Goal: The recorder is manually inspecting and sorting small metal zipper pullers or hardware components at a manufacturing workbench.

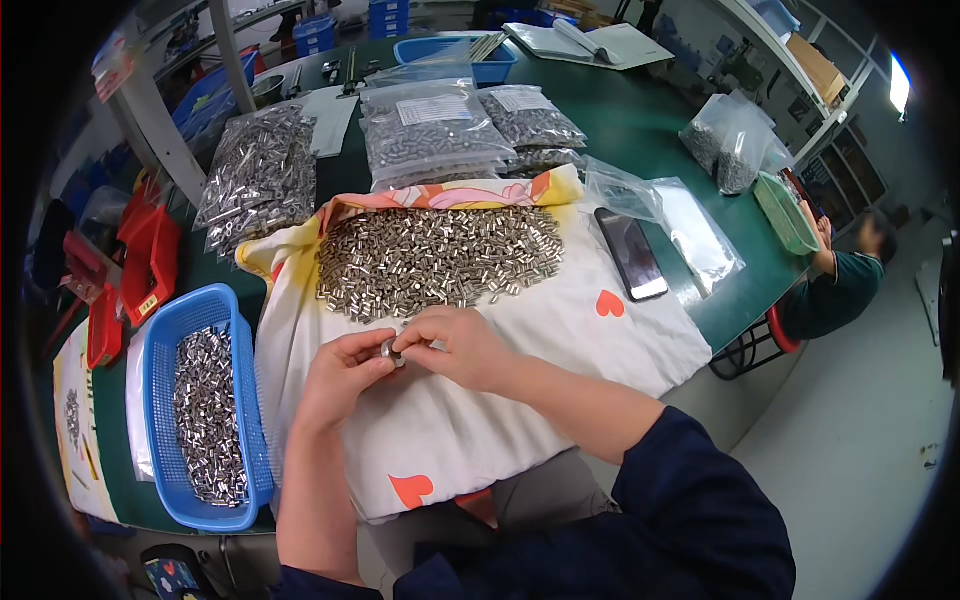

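My left hand (343, 376) pinches a small shiny metal part (393, 352) between thumb and fingers. From the other side, my right hand (458, 346) has its fingertips closed on the same part; its exact shape is mostly hidden. Just beyond my hands, a wide pile of small silver metal cylinders (440, 255) lies on a white cloth (520, 400) with red hearts and a yellow-pink border. To the left stands a blue plastic basket (258, 440) holding many similar metal cylinders (210, 415).
Clear bags of metal parts (430, 125) stand behind the cloth, with another bag (262, 165) at left. A phone (630, 255) lies at the right beside empty plastic bags (697, 235). Red bins (150, 260) sit far left. Another person (840, 285) sits at right by a green basket (785, 213).
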Demonstrator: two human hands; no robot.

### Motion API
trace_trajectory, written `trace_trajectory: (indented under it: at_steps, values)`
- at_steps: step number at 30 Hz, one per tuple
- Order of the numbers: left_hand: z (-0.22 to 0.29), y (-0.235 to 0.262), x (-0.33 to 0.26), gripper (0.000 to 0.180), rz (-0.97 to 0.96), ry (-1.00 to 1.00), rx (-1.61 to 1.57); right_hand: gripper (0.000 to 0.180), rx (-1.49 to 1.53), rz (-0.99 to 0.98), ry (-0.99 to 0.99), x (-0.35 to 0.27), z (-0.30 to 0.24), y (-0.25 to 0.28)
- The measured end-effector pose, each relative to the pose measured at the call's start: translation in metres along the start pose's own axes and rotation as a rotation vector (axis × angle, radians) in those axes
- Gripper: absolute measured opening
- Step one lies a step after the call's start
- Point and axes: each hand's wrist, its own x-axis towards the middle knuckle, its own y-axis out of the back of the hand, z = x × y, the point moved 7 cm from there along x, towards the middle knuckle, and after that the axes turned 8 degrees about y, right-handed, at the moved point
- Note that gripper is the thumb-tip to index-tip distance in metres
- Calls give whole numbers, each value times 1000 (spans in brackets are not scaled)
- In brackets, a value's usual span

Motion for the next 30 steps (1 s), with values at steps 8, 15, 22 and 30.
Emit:
trace_trajectory:
  at_steps: [8, 15, 22, 30]
  values:
    - [-3, -6, 1, 34, -141, 113, -27, 11, 282, -83, -396, -2, 25, -3]
    - [-5, 7, 0, 32, -67, 138, -32, 11, -340, -172, -298, 2, 33, 6]
    - [0, 7, 2, 34, -5, 70, -23, 11, -619, -133, -18, 8, 17, -16]
    - [0, 5, 3, 36, -24, 44, -9, 11, -502, -101, -80, 2, 17, -2]
